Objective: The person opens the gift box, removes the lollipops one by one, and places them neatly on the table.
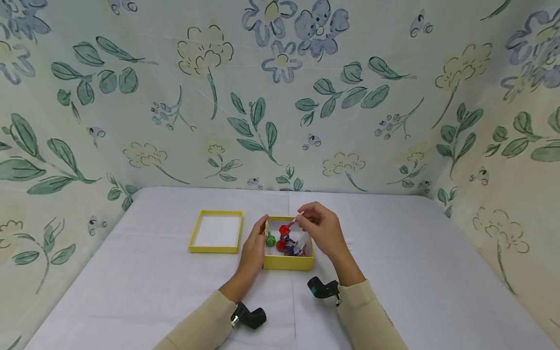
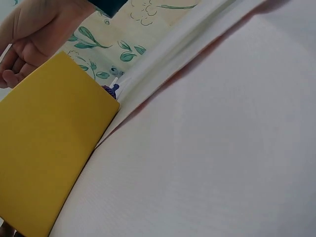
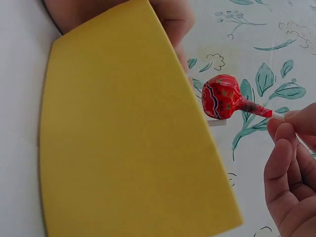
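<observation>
My right hand (image 1: 321,228) pinches the white stick of a red-wrapped lollipop (image 3: 222,97) between thumb and fingertips. Its round head hangs over the yellow box (image 1: 288,263), near the lollipops inside. Along the box's left wall lies my left hand (image 1: 253,250), gripping that side with its fingertips up at the far left corner. Inside the box are a green lollipop (image 1: 271,240), another red one (image 1: 281,245) and several purple-wrapped ones (image 1: 292,249). From the left wrist, the box's outer wall hides most of the left hand's fingers.
A shallow yellow-edged lid (image 1: 216,250) lies left of the box, its white inside facing up. Both stand on a table with a white cloth (image 1: 144,272). Flower-patterned fabric (image 1: 271,121) hangs behind and at both sides. A black camera mount sits on each wrist.
</observation>
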Motion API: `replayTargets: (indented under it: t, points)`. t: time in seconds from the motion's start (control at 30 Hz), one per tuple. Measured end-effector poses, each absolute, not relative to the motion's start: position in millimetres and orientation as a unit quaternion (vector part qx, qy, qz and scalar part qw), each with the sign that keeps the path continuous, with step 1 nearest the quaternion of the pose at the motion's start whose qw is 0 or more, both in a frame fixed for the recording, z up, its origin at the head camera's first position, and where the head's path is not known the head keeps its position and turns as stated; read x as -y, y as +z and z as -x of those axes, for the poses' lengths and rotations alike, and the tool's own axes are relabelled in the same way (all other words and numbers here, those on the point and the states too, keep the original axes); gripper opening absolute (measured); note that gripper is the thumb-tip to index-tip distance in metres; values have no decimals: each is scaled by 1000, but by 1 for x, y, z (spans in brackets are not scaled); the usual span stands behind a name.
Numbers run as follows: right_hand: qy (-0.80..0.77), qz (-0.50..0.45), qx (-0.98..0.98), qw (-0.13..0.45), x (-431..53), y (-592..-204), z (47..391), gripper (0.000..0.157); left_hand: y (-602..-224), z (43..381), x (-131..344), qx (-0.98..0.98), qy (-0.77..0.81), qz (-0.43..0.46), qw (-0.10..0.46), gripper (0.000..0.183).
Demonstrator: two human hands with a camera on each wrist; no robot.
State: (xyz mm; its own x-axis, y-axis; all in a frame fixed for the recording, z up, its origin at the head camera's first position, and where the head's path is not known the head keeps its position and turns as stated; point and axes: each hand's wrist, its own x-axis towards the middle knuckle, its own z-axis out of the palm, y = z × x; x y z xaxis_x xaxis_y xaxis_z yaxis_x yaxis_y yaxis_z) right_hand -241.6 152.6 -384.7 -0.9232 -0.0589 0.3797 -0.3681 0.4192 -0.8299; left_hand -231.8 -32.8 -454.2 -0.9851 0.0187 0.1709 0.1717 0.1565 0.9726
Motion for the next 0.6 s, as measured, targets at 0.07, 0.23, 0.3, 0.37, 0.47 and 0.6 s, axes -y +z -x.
replayTargets:
  t: [0.07,0.23,0.3,0.37,0.47,0.6]
  points:
    - [526,-129,827,151,-155,-384,241,14,-454,231,33,757,-648,63,56,53]
    - [535,-125,821,156,-161,-381,240,16,-455,231,34,753,-652,65,55,53]
    - [535,-123,821,157,-165,-380,240,17,-455,231,35,752,-653,65,56,53]
    - [536,-120,821,157,-169,-379,240,19,-455,231,35,753,-653,64,57,53]
    - [536,-112,822,159,-177,-378,240,21,-454,230,34,753,-652,61,58,53]
    - [534,-97,824,162,-189,-376,239,24,-452,230,34,754,-652,59,58,54]
